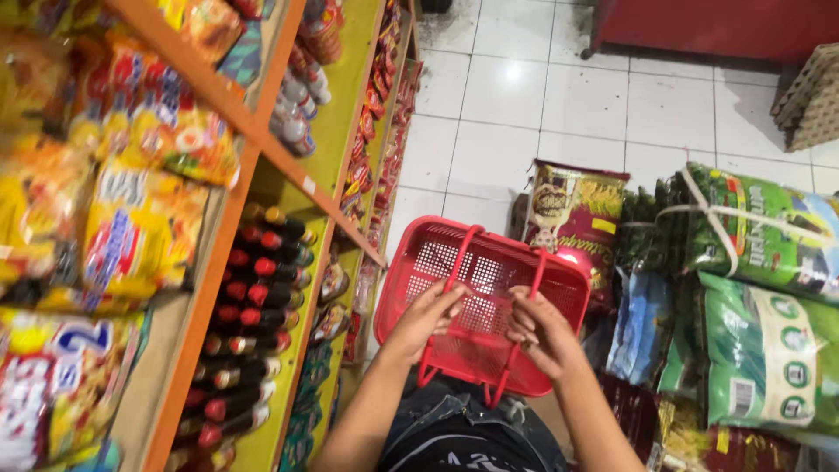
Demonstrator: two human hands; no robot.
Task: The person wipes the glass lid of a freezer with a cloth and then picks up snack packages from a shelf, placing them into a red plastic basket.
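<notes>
A red plastic shopping basket [419,262] with a mesh wall hangs in front of me over the white tiled floor, and nothing shows inside it. My left hand [426,316] grips its left handle near the rim. My right hand [544,330] holds the right handle, fingers curled around the red bar. Both handles are raised and spread apart. My forearms reach up from the bottom of the view over dark clothing.
On the left stands an orange and yellow shelf unit [229,109] with snack bags [140,232], dark sauce bottles with red caps [253,297] and hanging sachets [371,131]. Stacked rice sacks [769,350] lie on the right. A red counter [717,26] stands at the back.
</notes>
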